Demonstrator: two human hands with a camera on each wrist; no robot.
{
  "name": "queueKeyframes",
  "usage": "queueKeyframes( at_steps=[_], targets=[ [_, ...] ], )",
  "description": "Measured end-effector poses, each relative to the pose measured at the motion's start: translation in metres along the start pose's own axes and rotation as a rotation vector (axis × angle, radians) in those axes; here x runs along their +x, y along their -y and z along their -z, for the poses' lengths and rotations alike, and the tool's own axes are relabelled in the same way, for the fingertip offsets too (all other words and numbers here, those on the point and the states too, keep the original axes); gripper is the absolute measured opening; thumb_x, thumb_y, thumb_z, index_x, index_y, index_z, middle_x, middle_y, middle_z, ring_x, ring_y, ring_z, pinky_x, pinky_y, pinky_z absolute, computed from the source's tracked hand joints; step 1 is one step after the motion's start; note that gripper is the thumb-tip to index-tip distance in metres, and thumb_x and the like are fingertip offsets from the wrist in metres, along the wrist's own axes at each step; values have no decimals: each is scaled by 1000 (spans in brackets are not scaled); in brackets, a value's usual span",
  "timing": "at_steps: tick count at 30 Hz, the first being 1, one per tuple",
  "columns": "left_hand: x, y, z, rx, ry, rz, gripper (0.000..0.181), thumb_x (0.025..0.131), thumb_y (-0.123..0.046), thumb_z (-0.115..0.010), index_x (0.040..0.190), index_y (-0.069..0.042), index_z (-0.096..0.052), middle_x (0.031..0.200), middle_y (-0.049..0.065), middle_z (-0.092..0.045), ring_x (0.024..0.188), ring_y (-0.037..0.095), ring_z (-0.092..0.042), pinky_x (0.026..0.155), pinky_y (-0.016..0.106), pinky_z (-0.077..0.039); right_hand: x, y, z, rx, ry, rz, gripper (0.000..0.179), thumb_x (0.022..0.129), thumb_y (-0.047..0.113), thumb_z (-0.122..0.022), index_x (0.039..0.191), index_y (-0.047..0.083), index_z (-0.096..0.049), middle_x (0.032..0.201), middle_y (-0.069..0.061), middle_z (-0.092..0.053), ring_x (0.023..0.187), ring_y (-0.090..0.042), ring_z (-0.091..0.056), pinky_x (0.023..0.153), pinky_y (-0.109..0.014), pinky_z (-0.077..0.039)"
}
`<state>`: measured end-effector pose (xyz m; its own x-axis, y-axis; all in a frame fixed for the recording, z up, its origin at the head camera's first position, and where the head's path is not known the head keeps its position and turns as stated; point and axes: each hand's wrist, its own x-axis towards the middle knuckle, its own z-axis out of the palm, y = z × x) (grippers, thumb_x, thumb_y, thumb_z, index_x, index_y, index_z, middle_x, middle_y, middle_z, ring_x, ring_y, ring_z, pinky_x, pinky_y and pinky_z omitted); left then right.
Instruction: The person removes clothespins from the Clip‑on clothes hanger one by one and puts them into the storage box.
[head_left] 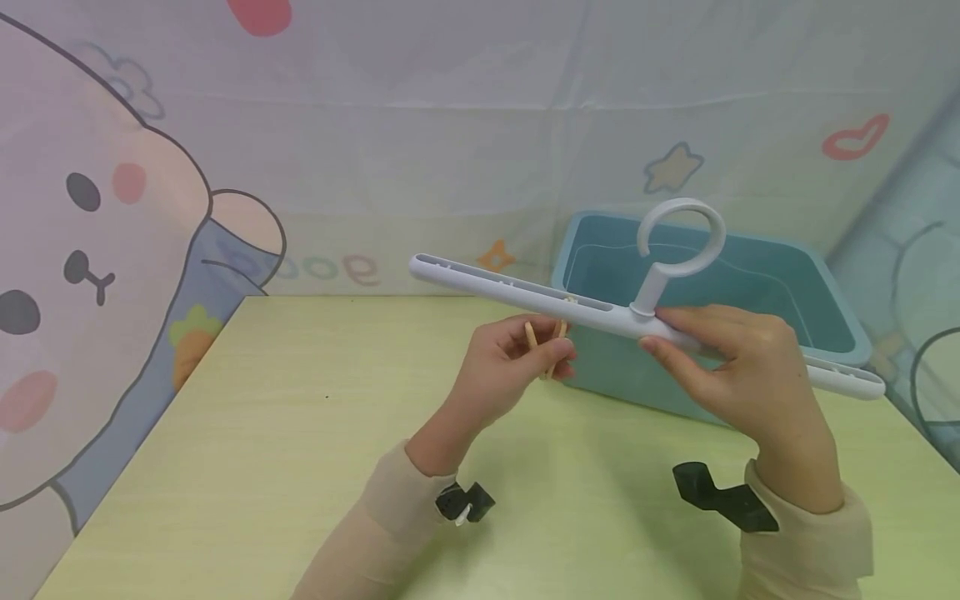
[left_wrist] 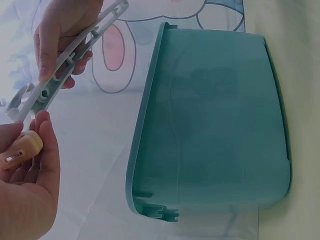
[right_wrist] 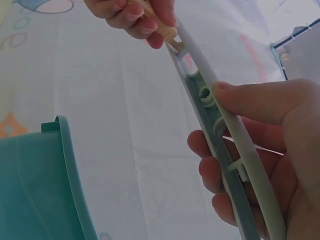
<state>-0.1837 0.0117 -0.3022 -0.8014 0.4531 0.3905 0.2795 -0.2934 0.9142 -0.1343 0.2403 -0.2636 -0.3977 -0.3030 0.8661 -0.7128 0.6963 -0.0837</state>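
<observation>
A long white clothes hanger bar [head_left: 517,287] with a ring-shaped hook [head_left: 716,237] is held tilted above the table, its left end higher. My right hand [head_left: 750,367] grips the bar just right of the hook's base. Between thumb and fingers, my left hand [head_left: 506,358] pinches a pale yellow clothes peg [head_left: 531,335] under the bar's left half. In the right wrist view the tip of the peg [right_wrist: 170,33] meets the bar's hollow underside. A small beige bit shows in the bar's slot above it. Whether the peg is fastened there I cannot tell.
Behind the bar and right hand stands a teal plastic bin [head_left: 637,375] on the light yellow-green table [head_left: 247,467]. A patterned cloth [head_left: 420,142] hangs along the table's back edge. Black wrist camera mounts [head_left: 723,497] sit on both sleeves.
</observation>
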Motion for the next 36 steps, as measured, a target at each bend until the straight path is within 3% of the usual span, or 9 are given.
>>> queueKeyframes(
  at_steps=[7, 11, 14, 18, 21, 25, 31, 36],
  targets=[
    [-3, -1, -5, 67, -75, -53, 11, 88, 6, -64, 92, 16, -64, 84, 18, -64, 69, 9, -64, 73, 37, -58, 1, 1, -1, -14, 5, -5, 57, 92, 52, -57, 87, -1, -76, 72, -8, -71, 59, -14, -62, 54, -17, -40],
    [-4, -1, -7, 123, -104, -127, 12, 87, 6, -65, 95, 15, -66, 86, 28, -65, 69, 30, -67, 71, 37, -58, 1, 2, -2, -14, 5, -9, 57, 92, 52, -57, 87, -2, -76, 73, -8, -72, 58, -16, -63, 53, -17, -41],
    [-4, 0, -9, 174, -129, -205, 8, 86, 7, -66, 87, 14, -66, 82, 28, -65, 67, 43, -65, 68, 35, -58, 2, 2, -3, -5, -1, -7, 57, 92, 51, -57, 87, -2, -76, 72, -9, -72, 58, -15, -62, 52, -17, -40],
    [-3, 3, -11, 279, -164, -350, 27, 84, 8, -67, 61, 6, -53, 62, 18, -59, 62, 33, -67, 63, 30, -57, 2, 3, -5, -2, -7, -2, 56, 92, 50, -58, 86, -2, -76, 72, -9, -72, 57, -15, -63, 51, -17, -40],
    [-2, 4, -12, 376, -202, -468, 39, 83, 8, -67, 54, -2, -43, 53, 9, -50, 55, 20, -59, 56, 22, -51, 2, 3, -6, -8, -8, -1, 56, 93, 50, -57, 87, -3, -76, 73, -9, -72, 56, -17, -63, 50, -17, -41],
    [-1, 7, -13, 502, -260, -582, 39, 82, 8, -67, 55, -5, -42, 50, 4, -41, 51, 11, -40, 49, 18, -34, 2, 5, -7, -20, -10, 0, 57, 93, 50, -57, 87, -4, -76, 74, -11, -72, 55, -19, -64, 47, -18, -40],
    [0, 9, -17, 639, -321, -658, 24, 81, 9, -67, 62, 0, -55, 49, 2, -42, 49, 8, -34, 48, 17, -29, 2, 7, -10, -9, -42, -26, 59, 93, 52, -57, 85, -4, -75, 73, -12, -72, 52, -22, -64, 45, -18, -37],
    [0, 11, -19, 756, -357, -693, 13, 81, 8, -68, 70, 2, -62, 57, 5, -59, 48, 9, -38, 47, 15, -30, 1, 7, -12, 6, -68, -52, 63, 91, 55, -56, 83, -4, -75, 71, -14, -72, 51, -23, -63, 44, -19, -37]
  ],
)
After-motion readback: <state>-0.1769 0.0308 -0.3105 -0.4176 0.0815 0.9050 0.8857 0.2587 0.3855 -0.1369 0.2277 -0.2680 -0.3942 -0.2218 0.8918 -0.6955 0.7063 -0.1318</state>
